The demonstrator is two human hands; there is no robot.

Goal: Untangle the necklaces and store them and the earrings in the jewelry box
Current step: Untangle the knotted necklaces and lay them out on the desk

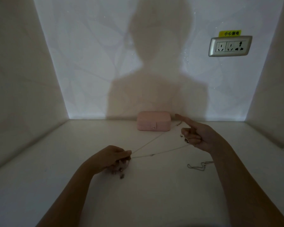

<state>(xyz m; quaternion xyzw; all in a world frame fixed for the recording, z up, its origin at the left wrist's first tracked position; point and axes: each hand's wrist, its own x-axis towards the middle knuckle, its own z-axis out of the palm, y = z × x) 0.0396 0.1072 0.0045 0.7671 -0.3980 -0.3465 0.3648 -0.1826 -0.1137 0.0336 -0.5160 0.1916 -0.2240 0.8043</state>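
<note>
While the left hand [111, 158] is clutching their tangled end, thin silvery necklaces [152, 155] are stretching taut to the right hand [198, 138]. Its curled fingers are pinching them.

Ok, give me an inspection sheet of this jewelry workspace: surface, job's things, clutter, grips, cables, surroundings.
Surface: white table, dimly lit.
Job's things: pink jewelry box closed, against the back wall; tangle under the left hand; stretched chains running between both hands; loose chain lying on the table by the right forearm.
Clutter: nothing seen.
Grips: left hand curled round the tangle; right hand holds the stretched chains in curled fingers, index finger straight.
Cables: nothing seen.
Surroundings: wall socket with a yellow label above it, on the back wall.
</note>
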